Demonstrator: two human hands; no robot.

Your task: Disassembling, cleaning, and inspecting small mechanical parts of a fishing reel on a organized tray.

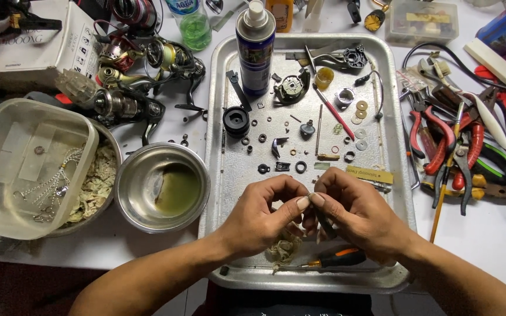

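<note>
Both hands meet over the near end of the metal tray (224, 76), fingertips pinched together. The left hand (262, 213) and right hand (355, 213) are closed on something tiny between thumbs and forefingers, too small to make out; a dark slim tool (325, 225) seems to hang under the right fingers. By the look of it, a small part is being fitted or picked clean, work that calls for a steady, fine pinch. Just below the hands lies a crumpled rag (284, 248) and an orange-handled screwdriver (338, 258). Farther up the tray sit loose washers, rings and a spray can (255, 50). A steel bowl (162, 186) stands to the left, pliers (440, 140) to the right.
</note>
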